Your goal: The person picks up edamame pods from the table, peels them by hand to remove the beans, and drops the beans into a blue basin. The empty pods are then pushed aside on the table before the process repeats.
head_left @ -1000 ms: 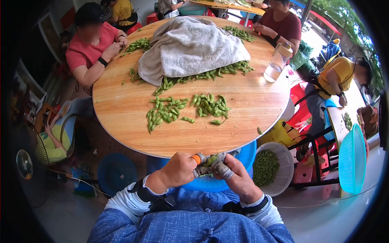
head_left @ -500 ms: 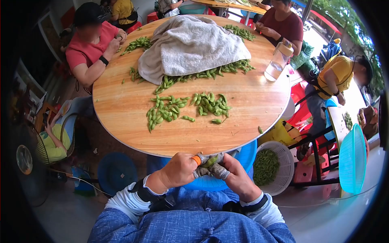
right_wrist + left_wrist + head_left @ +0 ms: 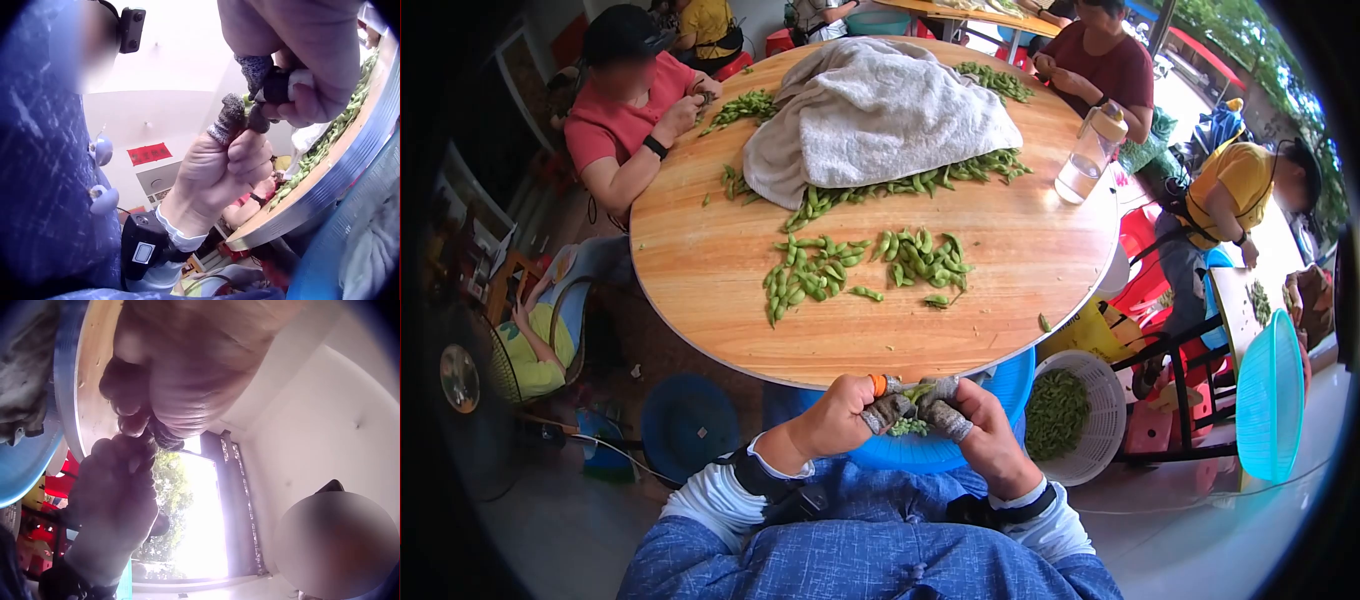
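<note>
Both hands meet just off the table's near edge, above a blue basin (image 3: 900, 456) with shelled beans (image 3: 908, 427) in it. My left hand (image 3: 840, 418), with grey wrappings on thumb and finger and an orange band, pinches a green pod (image 3: 915, 393). The right hand (image 3: 985, 430), its thumb and finger also wrapped, grips the pod's other side. In the right wrist view the pod (image 3: 248, 104) shows between the wrapped tips of the left hand (image 3: 219, 162) and the right hand (image 3: 300, 56). The left wrist view hides the pod behind the fingers.
Two small pod piles (image 3: 805, 275) (image 3: 925, 262) lie on the round table (image 3: 730, 320). Behind them a towel (image 3: 880, 120) covers more pods; a bottle (image 3: 1083, 165) stands right. A white basket of pods (image 3: 1100, 415) stands on the floor at right. Other people sit around.
The left thumb has drawn back from the right thumb, opening a gap between them where the beans in the basin show. The pod between the fingers is less visible.
</note>
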`<state>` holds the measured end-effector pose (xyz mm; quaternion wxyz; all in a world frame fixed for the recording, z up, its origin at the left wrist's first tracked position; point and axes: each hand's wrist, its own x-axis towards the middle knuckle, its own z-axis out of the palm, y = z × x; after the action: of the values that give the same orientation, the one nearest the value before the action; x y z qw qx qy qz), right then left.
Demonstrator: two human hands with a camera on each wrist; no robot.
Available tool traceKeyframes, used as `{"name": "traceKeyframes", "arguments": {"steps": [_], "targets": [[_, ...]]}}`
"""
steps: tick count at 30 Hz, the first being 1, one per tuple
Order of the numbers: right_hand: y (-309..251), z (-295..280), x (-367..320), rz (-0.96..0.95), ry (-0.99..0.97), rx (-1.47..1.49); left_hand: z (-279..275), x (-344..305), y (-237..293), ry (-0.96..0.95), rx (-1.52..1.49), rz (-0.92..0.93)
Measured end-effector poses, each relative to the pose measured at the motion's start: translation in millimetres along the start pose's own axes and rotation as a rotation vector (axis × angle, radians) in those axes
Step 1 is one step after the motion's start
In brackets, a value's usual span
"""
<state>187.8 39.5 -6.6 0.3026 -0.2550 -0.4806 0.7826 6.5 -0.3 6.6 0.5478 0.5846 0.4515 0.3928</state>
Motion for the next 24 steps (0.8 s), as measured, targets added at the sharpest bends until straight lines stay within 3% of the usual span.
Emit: {"name": "traceKeyframes", "arguments": {"steps": [2, 5, 8, 11, 14, 16, 17, 20, 21, 24], "targets": [[-4.3, 3.4, -1.2, 0.016, 0.019, 0.012, 4.2, 1.1, -7.9, 0.022, -0.045, 0.040], [-5.6, 2.8, -1.6, 0.072, 0.014, 0.003, 2.4, 1.2, -16.5, -0.007, 0.353, 0.128], [-1.1, -3.2, -0.5, 0.098, 0.011, -0.035, 4.2, 0.1, -16.4, 0.029, 0.436, 0.163], [2.6, -6.0, -2.5, 0.106, -0.025, 0.014, 4.3, 0.4, -6.6, -0.073, -0.054, 0.003], [11.0, -12.7, -2.5, 0.178, -0.135, 0.246, -10.8, 0.7, -31.9, -0.349, -0.529, -0.202], [14.0, -14.8, -0.2, 0.228, -0.246, 0.502, -11.9, 2.9, -26.3, -0.373, -0.491, -0.227], [20.1, -17.1, -0.9, 0.228, -0.208, 0.545, -12.0, 4.1, -22.6, -0.388, -0.472, -0.240], [14.4, -11.5, -3.4, 0.027, 0.020, 0.289, 7.6, 0.6, 2.2, 0.176, -0.098, -0.016], [4.4, -3.9, -3.4, -0.050, 0.056, 0.161, 6.9, 1.3, 4.1, 0.212, 0.110, 0.020], [9.1, -4.1, -0.6, -0.090, 0.098, 0.097, 15.9, 4.2, 4.7, 0.377, 0.539, 0.390]]}}
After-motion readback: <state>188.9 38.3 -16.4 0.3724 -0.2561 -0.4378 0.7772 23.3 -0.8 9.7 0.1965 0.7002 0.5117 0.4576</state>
